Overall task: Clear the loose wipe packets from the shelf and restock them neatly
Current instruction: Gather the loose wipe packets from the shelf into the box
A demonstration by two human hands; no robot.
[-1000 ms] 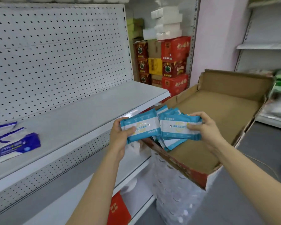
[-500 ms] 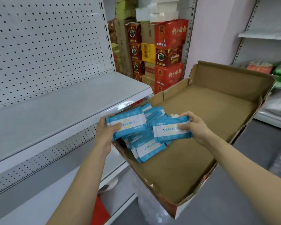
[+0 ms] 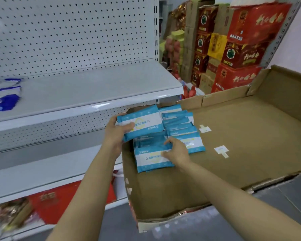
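Blue-and-white wipe packets (image 3: 179,126) lay bunched in the near-left corner of a shallow cardboard box (image 3: 241,136), overlapping one another in a loose row. My left hand (image 3: 116,134) gripped one packet (image 3: 142,124) at its left end, thumb curled over the top face and fingers beneath, holding it tilted just above the box's left wall. My right hand (image 3: 176,152) rested on the nearest packet (image 3: 153,159) in the box, fingers bent over its right edge; I could not tell whether it pinched the packet or only pressed on it. Each packet showed a white central band with small print between blue ends.

Half a second before, the right hand had held its packet lifted clear of the pile; here that hand was down among the packets, and the left packet sat closer to the shelf (image 3: 87,94). The shelf stood just left of the box, with darker blue-and-white packs (image 3: 4,94) at its far left. Red cartons (image 3: 241,49) were stacked behind.
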